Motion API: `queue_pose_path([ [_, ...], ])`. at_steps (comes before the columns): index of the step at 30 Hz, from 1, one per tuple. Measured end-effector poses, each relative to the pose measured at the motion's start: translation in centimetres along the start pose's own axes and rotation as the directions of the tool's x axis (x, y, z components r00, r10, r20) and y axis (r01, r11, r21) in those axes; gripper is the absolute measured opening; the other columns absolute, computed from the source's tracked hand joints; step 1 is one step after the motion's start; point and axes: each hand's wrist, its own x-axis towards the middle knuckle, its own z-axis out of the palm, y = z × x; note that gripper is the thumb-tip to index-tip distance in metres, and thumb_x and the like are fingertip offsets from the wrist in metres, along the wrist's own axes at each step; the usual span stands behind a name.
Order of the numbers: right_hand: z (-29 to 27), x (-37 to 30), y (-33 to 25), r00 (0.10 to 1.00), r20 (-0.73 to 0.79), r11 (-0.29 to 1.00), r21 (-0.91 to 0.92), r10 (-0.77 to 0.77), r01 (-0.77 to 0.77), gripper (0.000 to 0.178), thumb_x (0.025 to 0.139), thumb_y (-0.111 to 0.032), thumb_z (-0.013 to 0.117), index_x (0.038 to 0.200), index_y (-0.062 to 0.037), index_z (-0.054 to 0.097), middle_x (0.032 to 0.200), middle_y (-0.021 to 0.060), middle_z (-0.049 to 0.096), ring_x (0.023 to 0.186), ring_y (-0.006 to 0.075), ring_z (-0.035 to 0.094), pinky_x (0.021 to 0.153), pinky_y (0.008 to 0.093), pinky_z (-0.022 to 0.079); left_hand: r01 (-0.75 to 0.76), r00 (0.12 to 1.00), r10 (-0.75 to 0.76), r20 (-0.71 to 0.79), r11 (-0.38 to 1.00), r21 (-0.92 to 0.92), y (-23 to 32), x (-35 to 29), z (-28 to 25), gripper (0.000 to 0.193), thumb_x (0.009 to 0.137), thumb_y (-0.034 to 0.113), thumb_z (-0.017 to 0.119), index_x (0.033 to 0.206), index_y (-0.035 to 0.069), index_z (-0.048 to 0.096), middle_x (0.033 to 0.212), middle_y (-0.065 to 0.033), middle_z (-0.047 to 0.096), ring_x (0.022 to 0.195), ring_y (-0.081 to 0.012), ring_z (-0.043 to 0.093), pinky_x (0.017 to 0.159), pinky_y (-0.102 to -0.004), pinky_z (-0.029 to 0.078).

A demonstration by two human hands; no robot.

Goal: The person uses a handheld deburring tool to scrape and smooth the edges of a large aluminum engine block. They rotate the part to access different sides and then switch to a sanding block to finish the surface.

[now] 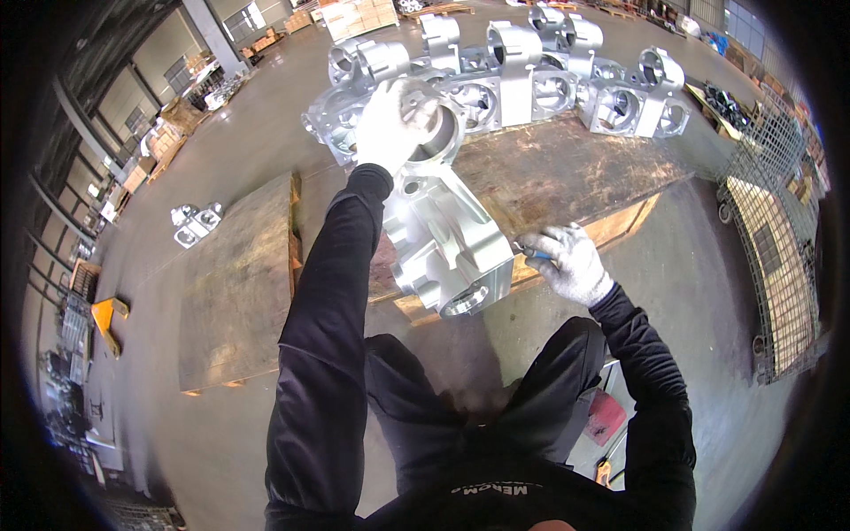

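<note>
A large silvery machined metal casting [447, 239] lies at the near edge of a wooden platform, its round bored ring at the far end. My left hand [390, 124], in a white work glove, grips that ring with its fingers bent over the rim. My right hand [571, 265], gloved the same way, is closed round a small blue-handled tool [537, 254]. The tool's thin tip is at the casting's right edge, near its lower corner; I cannot make out its exact shape or whether it touches.
Several similar castings [515, 75] stand along the far side of the worn wooden platform [567, 168]. Another low wooden platform [235, 292] lies left, with a small casting [196, 223] beyond it. A wire mesh cage [779, 248] is at right. An orange-handled tool [603, 472] lies by my right leg.
</note>
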Motion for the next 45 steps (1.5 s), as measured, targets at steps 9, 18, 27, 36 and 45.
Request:
queue_pose_path([
  [9, 2.8, -2.7, -1.0, 0.974, -0.204, 0.991, -0.072, 0.096, -0.113, 0.039, 0.085, -0.016, 0.081, 0.122, -0.0142, 0.070, 0.102, 0.0064, 0.067, 0.095, 0.0299, 0.066, 0.087, 0.0432, 0.049, 0.021, 1.000, -0.021, -0.015, 0.999, 0.037, -0.5, -0.2, 0.4, 0.046, 0.097, 0.042, 0.075, 0.129, 0.011, 0.067, 0.128, -0.0134, 0.067, 0.122, -0.0340, 0.066, 0.103, -0.0436, 0.052],
  [18, 3.5, -1.2, 1.1, 0.989, -0.143, 0.979, -0.205, -0.028, -0.002, 0.039, 0.085, -0.017, 0.076, 0.123, -0.0238, 0.072, 0.104, 0.0025, 0.065, 0.095, 0.0237, 0.065, 0.090, 0.0402, 0.047, -0.047, 0.998, 0.047, -0.036, 0.999, -0.012, -0.6, -0.1, 0.7, 0.044, 0.099, 0.036, 0.076, 0.131, 0.005, 0.067, 0.130, -0.0158, 0.067, 0.123, -0.0302, 0.066, 0.105, -0.0396, 0.053],
  [27, 4.8, -1.5, 1.5, 0.963, -0.244, 0.983, -0.165, -0.114, 0.075, 0.042, 0.081, -0.014, 0.074, 0.122, -0.0229, 0.072, 0.107, 0.0007, 0.067, 0.097, 0.0235, 0.064, 0.092, 0.0409, 0.047, -0.034, 0.998, 0.033, -0.046, 0.999, -0.020, -0.9, 0.0, 1.0, 0.035, 0.100, 0.029, 0.076, 0.128, 0.008, 0.071, 0.127, -0.0106, 0.069, 0.122, -0.0245, 0.067, 0.104, -0.0374, 0.053],
  [36, 8.6, -1.8, 2.7, 0.965, -0.244, 0.994, -0.069, -0.099, 0.084, 0.054, 0.072, -0.006, 0.074, 0.124, -0.0217, 0.072, 0.116, 0.0030, 0.067, 0.107, 0.0249, 0.064, 0.101, 0.0454, 0.047, -0.022, 0.999, 0.019, -0.033, 0.996, -0.088, -1.5, 0.1, 1.2, 0.034, 0.101, 0.025, 0.078, 0.130, 0.008, 0.070, 0.126, -0.0100, 0.073, 0.116, -0.0195, 0.067, 0.103, -0.0345, 0.052],
  [45, 13.7, -4.1, 1.4, 0.934, -0.349, 0.993, 0.115, 0.071, -0.033, 0.052, 0.074, -0.007, 0.074, 0.125, -0.0180, 0.071, 0.116, 0.0043, 0.069, 0.108, 0.0273, 0.066, 0.101, 0.0438, 0.047, -0.044, 0.998, 0.037, -0.052, 0.988, -0.145, -2.1, 0.5, 1.5, 0.036, 0.099, 0.035, 0.078, 0.125, 0.011, 0.074, 0.122, -0.0120, 0.072, 0.115, -0.0277, 0.069, 0.103, -0.0402, 0.052],
])
